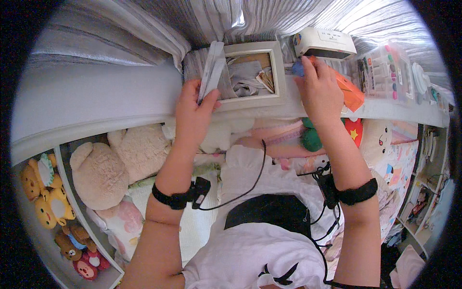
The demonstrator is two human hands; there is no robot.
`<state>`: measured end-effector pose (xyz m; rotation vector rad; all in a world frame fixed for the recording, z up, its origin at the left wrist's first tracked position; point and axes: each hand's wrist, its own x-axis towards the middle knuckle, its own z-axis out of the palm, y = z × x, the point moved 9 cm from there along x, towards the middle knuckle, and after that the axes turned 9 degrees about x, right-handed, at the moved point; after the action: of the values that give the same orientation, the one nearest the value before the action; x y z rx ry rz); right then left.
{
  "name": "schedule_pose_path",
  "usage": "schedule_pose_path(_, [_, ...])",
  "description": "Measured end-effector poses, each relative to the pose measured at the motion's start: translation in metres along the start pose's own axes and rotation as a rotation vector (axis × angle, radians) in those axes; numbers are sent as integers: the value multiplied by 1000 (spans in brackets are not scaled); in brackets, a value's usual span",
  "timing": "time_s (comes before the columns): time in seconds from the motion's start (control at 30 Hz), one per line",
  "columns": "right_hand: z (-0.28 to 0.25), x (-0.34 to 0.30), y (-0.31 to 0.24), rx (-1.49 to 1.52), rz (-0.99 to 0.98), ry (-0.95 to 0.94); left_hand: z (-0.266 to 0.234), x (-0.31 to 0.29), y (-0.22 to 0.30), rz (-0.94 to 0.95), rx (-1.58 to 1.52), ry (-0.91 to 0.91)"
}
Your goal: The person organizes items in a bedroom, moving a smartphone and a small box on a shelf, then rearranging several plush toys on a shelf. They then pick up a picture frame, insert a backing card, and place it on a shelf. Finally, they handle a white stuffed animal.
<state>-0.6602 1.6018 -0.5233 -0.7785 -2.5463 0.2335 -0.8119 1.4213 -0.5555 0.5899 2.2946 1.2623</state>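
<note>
- strips [212,67], pale and narrow, clamped in the left hand [194,110], over the left part of a frame [278,72]
- frame on the sill [110,96], between both hands
- right hand [321,94], well apart from the left, curled by a small blue thing [298,69]; whether gripping it, cannot tell
- orange box [352,91] just right of that hand

On the windowsill [106,96] before us, a frame [279,72] is resting left of our right hand [320,89], strips [210,72] in our left hand [195,113] crossing it, a marker case [385,72] standing farther right. Behind, a curtain [106,33] is hanging; nearer, plush toys [98,178] are lying.
</note>
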Motion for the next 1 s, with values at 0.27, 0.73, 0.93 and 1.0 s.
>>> schedule_pose_path(0.27, [58, -23, 1, 353, 437, -384, -7, -25, -36, 115, 103, 192])
schedule_pose_path(0.73, [11, -34, 3, 1646, 897, -358, -25, -50, -1, 164, -369, 150])
schedule_pose_path(0.93, [-26, -75, 53, 1828, 976, -163, -34, -53, 19, 125, -431, 203])
schedule_pose_path(1.0, [-40, -95, 71, 1874, 1009, -83, -31, -48, 12, 69, -358, 170])
